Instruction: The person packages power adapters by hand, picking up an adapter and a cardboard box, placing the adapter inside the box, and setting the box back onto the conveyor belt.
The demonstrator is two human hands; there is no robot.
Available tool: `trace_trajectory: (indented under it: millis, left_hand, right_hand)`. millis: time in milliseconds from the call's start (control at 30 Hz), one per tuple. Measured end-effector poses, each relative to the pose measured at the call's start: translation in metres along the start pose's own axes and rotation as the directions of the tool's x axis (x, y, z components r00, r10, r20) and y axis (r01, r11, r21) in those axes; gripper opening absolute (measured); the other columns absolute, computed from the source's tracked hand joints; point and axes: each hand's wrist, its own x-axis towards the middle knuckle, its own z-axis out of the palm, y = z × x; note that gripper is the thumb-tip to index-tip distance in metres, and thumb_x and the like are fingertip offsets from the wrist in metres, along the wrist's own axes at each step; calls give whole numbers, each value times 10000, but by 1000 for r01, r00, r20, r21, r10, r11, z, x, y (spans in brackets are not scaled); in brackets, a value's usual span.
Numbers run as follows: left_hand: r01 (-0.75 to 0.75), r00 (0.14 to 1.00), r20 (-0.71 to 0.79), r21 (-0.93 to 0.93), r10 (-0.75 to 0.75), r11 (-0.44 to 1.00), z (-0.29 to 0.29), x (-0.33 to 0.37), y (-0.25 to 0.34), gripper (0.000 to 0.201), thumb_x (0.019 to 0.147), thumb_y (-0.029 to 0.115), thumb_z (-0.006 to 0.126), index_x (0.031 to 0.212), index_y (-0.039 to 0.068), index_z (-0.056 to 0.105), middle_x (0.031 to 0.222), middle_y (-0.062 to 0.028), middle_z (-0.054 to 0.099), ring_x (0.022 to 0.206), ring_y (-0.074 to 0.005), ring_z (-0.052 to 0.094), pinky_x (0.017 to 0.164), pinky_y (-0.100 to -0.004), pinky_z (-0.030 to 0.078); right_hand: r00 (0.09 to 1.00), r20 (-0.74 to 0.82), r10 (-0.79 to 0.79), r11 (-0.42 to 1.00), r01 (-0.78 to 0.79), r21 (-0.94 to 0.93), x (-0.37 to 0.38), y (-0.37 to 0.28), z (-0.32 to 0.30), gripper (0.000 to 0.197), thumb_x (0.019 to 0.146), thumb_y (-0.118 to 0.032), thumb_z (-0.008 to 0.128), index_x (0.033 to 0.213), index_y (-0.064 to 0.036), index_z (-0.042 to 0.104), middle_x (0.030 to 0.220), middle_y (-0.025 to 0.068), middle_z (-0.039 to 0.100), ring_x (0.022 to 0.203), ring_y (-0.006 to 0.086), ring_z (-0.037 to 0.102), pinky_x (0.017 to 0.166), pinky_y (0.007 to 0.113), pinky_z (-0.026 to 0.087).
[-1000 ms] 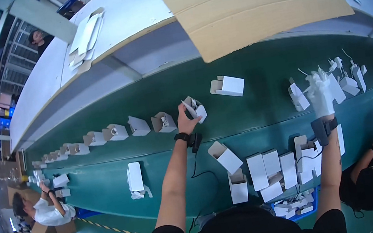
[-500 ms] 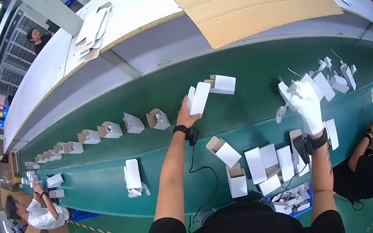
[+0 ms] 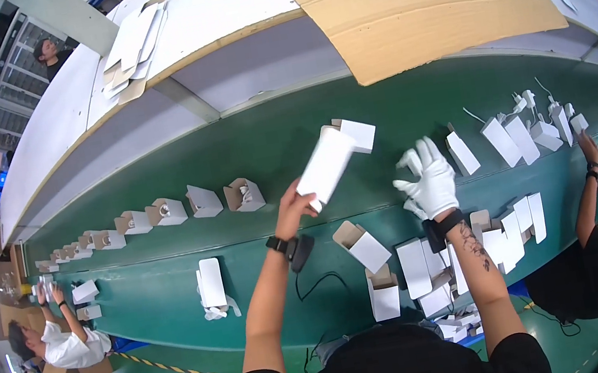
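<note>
My left hand point(image 3: 296, 204) is closed around the lower end of a white box point(image 3: 328, 162), held tilted above the green belt. Its upper end overlaps an open white carton point(image 3: 358, 134) lying behind it. To the right, my right hand point(image 3: 428, 179), in a white glove, hovers over the belt with its fingers spread and nothing visible in them. Nearest to that hand on the far side stands a narrow white box point(image 3: 462, 151). An open empty carton point(image 3: 363, 245) lies on the near strip, between my forearms.
A row of open cartons point(image 3: 243, 194) stretches left. White boxes with plugs and cables point(image 3: 520, 137) stand at far right. More cartons point(image 3: 413, 268) crowd the near edge. Cardboard point(image 3: 410, 2) overhangs the shelf. Co-workers sit at left point(image 3: 71, 335) and right point(image 3: 586, 273).
My right hand has moved left, away from the far-right boxes, and its fingers have spread. The box in my left hand has swung into a longer slant. The right co-worker's hand reaches farther onto the belt.
</note>
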Motion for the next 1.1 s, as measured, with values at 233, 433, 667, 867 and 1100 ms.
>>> trace_trajectory:
  millis: [233,433,667,867,1100]
  left_hand:
    - [-489,867,153,81,474,868,91,-110,70,448,888,255,515,1256,7,454,962,-71,598,863,-155,580,767,-274,453]
    - [-305,952,25,197,306,932,110,-145,58,568,907,446,358,1250,2,450,1188,-109,514,1079,-192,499,945,-284,359]
    - [-319,926,225,38,303,947,122,-171,81,606,918,413,339,1374,15,319,1364,-171,376,1262,-242,364,1044,-329,253]
    - [-569,820,283,316,497,759,113,-183,84,585,907,233,306,1408,-52,207,1475,-205,208,1383,-291,178,1111,-356,126]
    - [-586,810,300,361,504,726,117,-192,88,578,872,128,296,1397,-88,187,1471,-210,211,1381,-309,180,1115,-359,119]
  right_hand:
    - [823,503,-263,-52,-533,845,-19,-65,-27,675,708,-212,752,1269,-13,433,1244,168,526,1035,239,587,859,327,500]
    - [863,484,-145,-249,-505,826,-94,-73,-51,534,793,-116,661,1268,-6,445,1227,175,542,1090,242,561,925,322,463]
    - [822,559,-113,-452,-543,708,-110,-66,-60,471,779,-85,663,1211,-8,492,1218,193,544,1111,272,552,938,345,467]
    - [820,555,-141,-477,-548,687,-112,-71,-57,456,767,-67,667,1191,-17,505,1220,203,540,1108,286,555,932,360,477]
    - [810,576,-111,-511,-544,666,-124,-73,-56,417,793,-69,640,1183,-19,503,1240,213,521,1107,304,553,925,367,483]
